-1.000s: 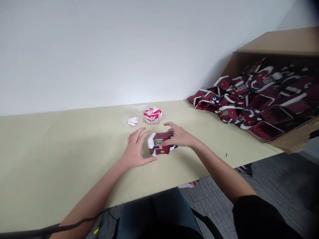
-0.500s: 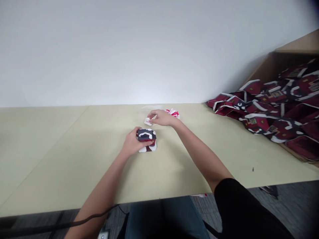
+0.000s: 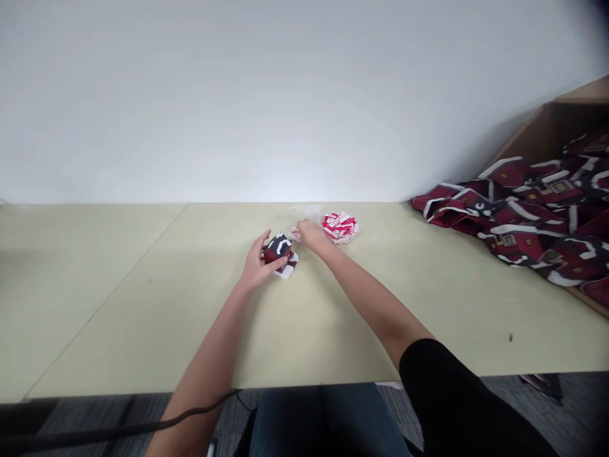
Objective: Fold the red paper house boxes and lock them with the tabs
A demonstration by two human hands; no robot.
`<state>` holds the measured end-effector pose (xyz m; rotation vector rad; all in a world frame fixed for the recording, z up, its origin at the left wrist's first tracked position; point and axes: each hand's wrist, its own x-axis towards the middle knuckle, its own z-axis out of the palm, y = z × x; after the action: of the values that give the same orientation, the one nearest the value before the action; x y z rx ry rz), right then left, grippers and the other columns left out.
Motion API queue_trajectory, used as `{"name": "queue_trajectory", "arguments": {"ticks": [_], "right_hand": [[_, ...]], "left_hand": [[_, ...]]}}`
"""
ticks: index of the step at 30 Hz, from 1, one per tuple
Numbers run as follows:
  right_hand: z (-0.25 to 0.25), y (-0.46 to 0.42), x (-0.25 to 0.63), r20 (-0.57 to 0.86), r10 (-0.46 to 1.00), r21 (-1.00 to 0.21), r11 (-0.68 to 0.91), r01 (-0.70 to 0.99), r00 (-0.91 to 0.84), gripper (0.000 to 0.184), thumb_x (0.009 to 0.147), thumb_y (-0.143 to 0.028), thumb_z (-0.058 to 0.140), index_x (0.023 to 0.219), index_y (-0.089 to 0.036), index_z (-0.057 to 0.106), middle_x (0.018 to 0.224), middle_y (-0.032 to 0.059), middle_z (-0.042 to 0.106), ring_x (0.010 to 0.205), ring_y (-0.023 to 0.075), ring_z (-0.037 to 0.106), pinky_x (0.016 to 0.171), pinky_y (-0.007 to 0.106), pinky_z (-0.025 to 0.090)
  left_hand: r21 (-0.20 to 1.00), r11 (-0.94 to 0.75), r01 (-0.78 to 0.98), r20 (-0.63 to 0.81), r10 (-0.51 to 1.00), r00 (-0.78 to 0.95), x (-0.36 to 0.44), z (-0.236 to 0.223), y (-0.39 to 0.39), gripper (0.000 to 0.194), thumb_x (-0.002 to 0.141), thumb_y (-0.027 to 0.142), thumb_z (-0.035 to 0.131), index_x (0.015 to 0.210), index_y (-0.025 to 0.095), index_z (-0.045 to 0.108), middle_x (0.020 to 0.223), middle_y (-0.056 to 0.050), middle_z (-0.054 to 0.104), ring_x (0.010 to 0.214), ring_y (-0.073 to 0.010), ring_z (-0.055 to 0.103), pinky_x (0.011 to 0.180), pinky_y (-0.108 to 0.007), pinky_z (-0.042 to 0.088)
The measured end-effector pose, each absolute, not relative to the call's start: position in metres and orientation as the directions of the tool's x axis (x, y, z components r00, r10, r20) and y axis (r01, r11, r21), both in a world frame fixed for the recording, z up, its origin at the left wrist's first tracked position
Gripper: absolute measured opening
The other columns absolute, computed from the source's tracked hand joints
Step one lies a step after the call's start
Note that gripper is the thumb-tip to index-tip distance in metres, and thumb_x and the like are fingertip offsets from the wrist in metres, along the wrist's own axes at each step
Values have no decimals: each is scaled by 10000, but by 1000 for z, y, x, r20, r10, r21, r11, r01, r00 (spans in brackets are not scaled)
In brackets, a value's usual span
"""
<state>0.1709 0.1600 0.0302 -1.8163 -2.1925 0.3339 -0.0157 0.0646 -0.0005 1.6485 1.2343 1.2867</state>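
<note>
My left hand (image 3: 257, 265) is wrapped round a small dark red, black and white house-shaped box (image 3: 280, 252) that stands on the pale table (image 3: 143, 304). My right hand (image 3: 310, 234) reaches just beyond the box, fingers pinched on a small white and red piece (image 3: 295, 235) lying there. Close to the right of that hand sits a clear bag of red and white pieces (image 3: 339, 227).
At the right edge a tipped cardboard carton (image 3: 547, 124) spills a heap of flat dark red and white box blanks (image 3: 518, 216) onto the table. A white wall runs behind. A black cable (image 3: 118, 431) hangs along the table's near edge.
My right hand let go of the box and moved to the small pieces beyond it. My left hand took hold of the box and stood it up. My view swung left.
</note>
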Motion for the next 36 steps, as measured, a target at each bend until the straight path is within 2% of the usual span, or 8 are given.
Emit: {"name": "queue_trajectory", "arguments": {"ticks": [3,7,10,13,21,24,32,36], "right_hand": [[31,149,180,170,970,-476,234,847,-172,182,969,-146,464,1051,-101,621,1120,176,640,1046,229,632,852,314,499],[22,119,195,207,964,-675,266,689,-169,308,1032,-245,252,1148,-168,527,866,41,639,719,137,647,588,232,499],[14,95,205,183,965,-916,237,323,-189,285,1009,-425,351,1120,-209,502,690,-44,528,486,101,523,416,199,394],[15,79,209,239,939,-966,256,39,-246,381,886,-572,562,1023,-218,544,652,-69,484,432,65,402,389,185,326],[26,58,207,380,849,-905,423,42,-367,354,873,-536,610,916,-188,660,877,18,667,766,121,601,683,242,477],[28,50,207,423,830,-846,506,170,-364,288,902,-463,612,948,-191,693,858,15,682,714,120,592,656,245,461],[26,42,208,600,634,-278,737,616,-489,263,990,-341,515,1080,-187,708,1006,93,700,892,184,634,740,281,477],[19,44,206,636,613,-168,702,692,-468,315,1022,-343,429,1048,-210,713,1004,86,673,871,175,617,715,269,477]], "left_hand": [[952,-293,90,282,953,113,-14,-6,69,763,694,446,809,1358,205,518,1400,-141,540,1261,-307,538,1043,-427,444],[959,-274,-71,278,959,61,-10,-8,73,656,702,459,810,1258,188,592,1290,-116,628,1178,-277,597,1018,-396,470],[959,-206,-193,208,978,-13,-4,-5,74,616,688,529,804,1173,188,635,1204,-98,669,1110,-259,630,953,-364,504],[943,-43,-329,43,999,-8,4,2,70,651,646,628,788,1093,173,655,1063,-89,709,941,-239,678,832,-347,538],[941,193,-278,-153,975,158,20,23,48,649,653,728,719,912,135,660,784,-75,703,650,-184,650,609,-280,498],[947,192,-256,-158,976,148,23,25,46,630,659,723,718,892,141,652,763,-60,692,638,-170,641,601,-268,494],[929,210,-304,-171,974,151,29,26,42,569,686,670,736,867,141,632,768,-53,687,665,-175,648,650,-283,513],[929,198,-312,-164,977,133,30,25,42,564,700,657,733,894,136,638,801,-61,697,707,-186,660,687,-294,511]]}}
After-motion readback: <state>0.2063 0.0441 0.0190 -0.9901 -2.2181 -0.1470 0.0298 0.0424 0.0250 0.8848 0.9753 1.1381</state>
